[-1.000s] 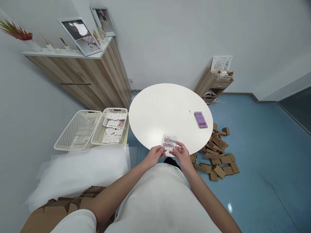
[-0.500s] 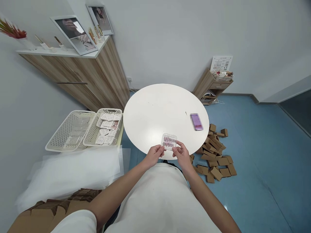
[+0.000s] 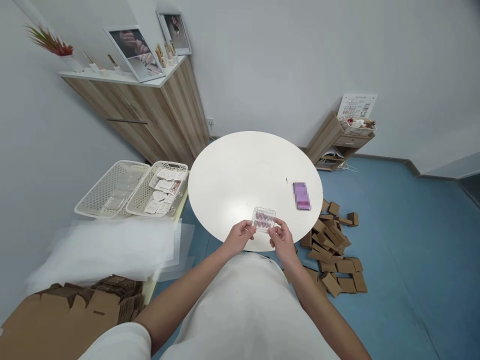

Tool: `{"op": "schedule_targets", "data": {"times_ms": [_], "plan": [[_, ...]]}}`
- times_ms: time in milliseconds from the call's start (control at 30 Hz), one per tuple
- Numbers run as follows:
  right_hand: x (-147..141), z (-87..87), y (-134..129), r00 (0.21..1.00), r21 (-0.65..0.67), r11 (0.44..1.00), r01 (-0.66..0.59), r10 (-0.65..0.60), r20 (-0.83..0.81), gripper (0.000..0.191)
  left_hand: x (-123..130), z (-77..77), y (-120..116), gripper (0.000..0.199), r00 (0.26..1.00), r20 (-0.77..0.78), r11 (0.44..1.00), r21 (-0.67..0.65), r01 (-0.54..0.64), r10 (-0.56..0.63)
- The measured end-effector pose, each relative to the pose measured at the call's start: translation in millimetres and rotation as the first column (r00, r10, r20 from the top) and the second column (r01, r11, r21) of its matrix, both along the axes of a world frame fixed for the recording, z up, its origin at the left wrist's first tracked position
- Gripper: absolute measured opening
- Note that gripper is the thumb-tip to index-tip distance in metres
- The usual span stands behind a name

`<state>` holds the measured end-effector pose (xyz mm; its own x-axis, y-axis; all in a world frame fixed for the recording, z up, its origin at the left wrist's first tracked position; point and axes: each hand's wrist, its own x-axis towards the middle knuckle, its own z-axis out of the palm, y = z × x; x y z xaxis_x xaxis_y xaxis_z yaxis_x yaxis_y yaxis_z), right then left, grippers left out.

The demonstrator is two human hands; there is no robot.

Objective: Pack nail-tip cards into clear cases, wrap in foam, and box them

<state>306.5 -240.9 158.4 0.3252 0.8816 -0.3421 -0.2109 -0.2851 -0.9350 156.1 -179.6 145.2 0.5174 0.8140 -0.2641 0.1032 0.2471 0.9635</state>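
Observation:
A clear plastic case (image 3: 264, 220) with rows of small pink and purple pieces is held up over the near edge of the round white table (image 3: 240, 170). My left hand (image 3: 239, 236) pinches the case at its lower left corner. On the right side of it, the fingers and thumb of my right hand (image 3: 282, 241) grip the case. A purple, pixelated rectangular object (image 3: 301, 196) lies on the table's right side, with a tiny dark item (image 3: 287, 180) near it.
Left of the table are a basket of white cards (image 3: 138, 197), a basket with clear plastic (image 3: 95, 195), white sheets (image 3: 112, 250) and flat cardboard (image 3: 71, 320). Small brown boxes (image 3: 347, 285) lie on the floor at right. Cabinets (image 3: 183, 105) stand behind.
The view has shifted, so the cabinets and frames appear further right. Both hands still hold the case, which sits slightly further right in the picture.

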Motion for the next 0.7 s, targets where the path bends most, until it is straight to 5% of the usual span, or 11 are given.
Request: {"op": "schedule_targets", "data": {"times_ms": [133,400,700], "plan": [[10.6,-10.1,-5.5,1.000,-0.029,1.000,0.003,-0.004,-0.023,0.046,-6.1,0.5,-5.8,0.043,0.995,-0.017,0.995,-0.032,-0.100,0.099],[10.7,-29.1,-7.9,0.995,-0.036,0.998,-0.042,0.038,-0.091,0.050,-15.1,0.9,-17.2,0.052,0.997,-0.073,0.997,-0.076,-0.030,0.024],[12.7,-42.3,6.5,0.963,-0.080,0.979,-0.186,0.198,0.185,0.049,-16.7,-6.0,-10.6,0.054,0.983,-0.175,0.992,-0.103,-0.066,0.047]]}}
